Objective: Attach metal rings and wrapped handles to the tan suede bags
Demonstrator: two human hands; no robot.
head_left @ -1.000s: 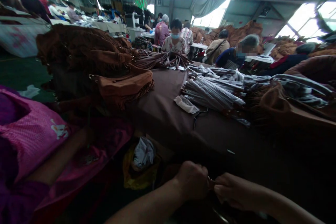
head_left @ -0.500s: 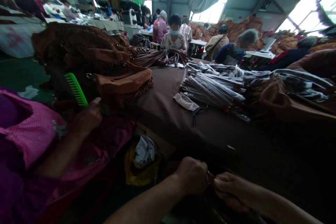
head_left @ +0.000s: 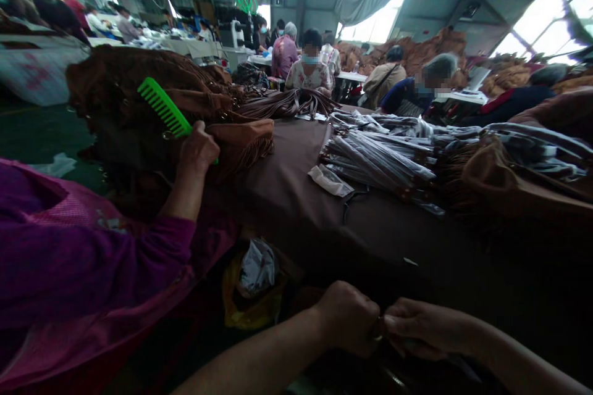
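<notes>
A small dark piece (head_left: pixel 380 324), too dim to name, sits at the near edge of the table (head_left: pixel 287 197), pinched where the left hand (head_left: pixel 347 316) and right hand (head_left: pixel 417 326) meet, each grip clenched on it. Toward the far left edge, a co-worker's hand (head_left: pixel 198 149) holds a green comb (head_left: pixel 162 106) against a fringed brown bag (head_left: pixel 241 139); wrapped strap bundles (head_left: pixel 375 160) lie mid-table.

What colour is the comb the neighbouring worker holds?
Bright green; the wide-toothed plastic comb shows best in the head view.
</notes>
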